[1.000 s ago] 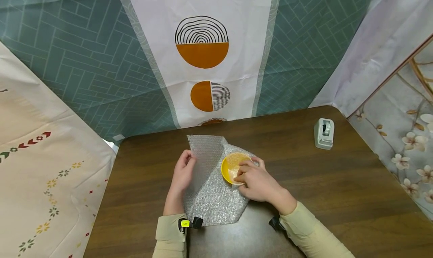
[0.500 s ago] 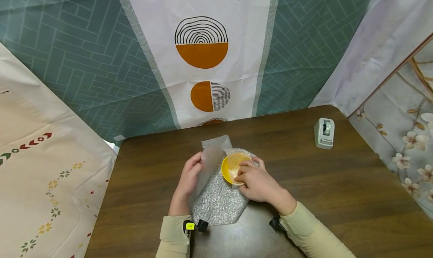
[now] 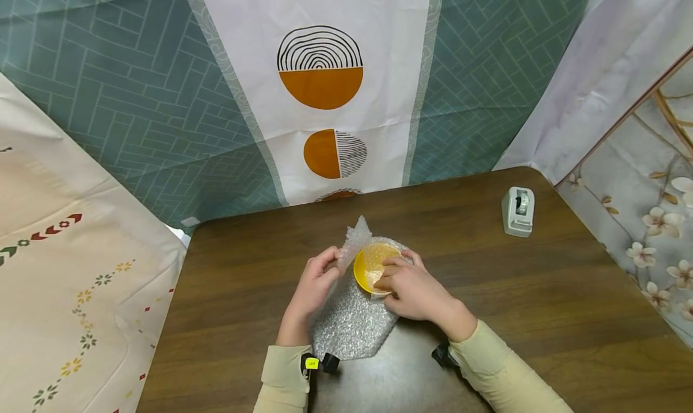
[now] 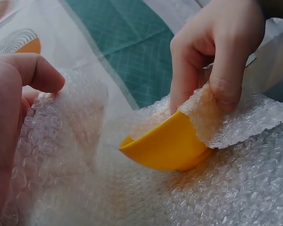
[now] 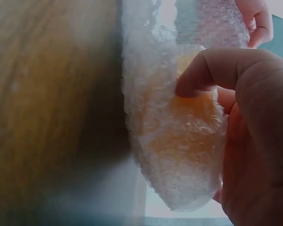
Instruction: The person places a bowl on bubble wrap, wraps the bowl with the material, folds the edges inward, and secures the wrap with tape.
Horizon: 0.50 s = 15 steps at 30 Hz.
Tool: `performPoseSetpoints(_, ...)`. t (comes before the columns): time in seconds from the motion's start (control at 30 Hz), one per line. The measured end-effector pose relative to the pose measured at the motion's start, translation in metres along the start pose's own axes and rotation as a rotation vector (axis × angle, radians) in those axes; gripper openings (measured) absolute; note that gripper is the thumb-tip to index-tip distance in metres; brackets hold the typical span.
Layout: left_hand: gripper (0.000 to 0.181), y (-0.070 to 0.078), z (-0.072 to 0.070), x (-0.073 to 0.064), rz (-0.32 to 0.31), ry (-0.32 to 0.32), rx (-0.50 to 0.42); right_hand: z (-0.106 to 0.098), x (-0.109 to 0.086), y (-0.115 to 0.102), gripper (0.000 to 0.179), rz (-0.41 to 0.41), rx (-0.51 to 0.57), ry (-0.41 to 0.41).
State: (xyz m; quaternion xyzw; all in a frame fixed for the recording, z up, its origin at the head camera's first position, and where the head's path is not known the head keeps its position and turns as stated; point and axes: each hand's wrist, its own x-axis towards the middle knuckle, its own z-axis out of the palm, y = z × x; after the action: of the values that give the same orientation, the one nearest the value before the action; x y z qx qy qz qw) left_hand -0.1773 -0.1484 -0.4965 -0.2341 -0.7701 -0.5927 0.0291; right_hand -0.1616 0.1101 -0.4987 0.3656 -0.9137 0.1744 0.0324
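A yellow bowl (image 4: 165, 146) sits on a sheet of bubble wrap (image 3: 352, 326), with its right side covered by a folded-over part of the sheet. My right hand (image 3: 417, 290) grips the bowl's wrapped side, fingers reaching inside over the wrap and thumb outside. In the left wrist view the bowl's left side is bare and tilted. My left hand (image 3: 316, 284) pinches the sheet's left edge and holds it raised beside the bowl. The lifted flap (image 4: 75, 117) stands between that hand and the bowl. Part of the bowl's far side is hidden by wrap and fingers.
A white tape dispenser (image 3: 518, 211) stands at the back right of the brown wooden table (image 3: 460, 220). Patterned cloths (image 3: 227, 100) hang behind and along both sides of the table.
My left hand has moved right and slightly up the table, lifting the left part of the bubble wrap and folding it toward the bowl. The right hand stays in place on the bowl.
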Motion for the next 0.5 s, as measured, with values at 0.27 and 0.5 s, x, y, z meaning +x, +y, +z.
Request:
performPoseSetpoints(0.27,0.013,0.0029,0.0007,-0.0014,-0.060,-0.017,0.031,-0.0047,-0.0005,-0.0001,0.025,0.008,0.025,-0.017)
performPoseSetpoints(0.5,0.012,0.0049,0.0037,-0.0006,-0.077,-0.106,0.074,-0.0069,-0.0009,0.0038,0.019,-0.011,0.026,-0.026)
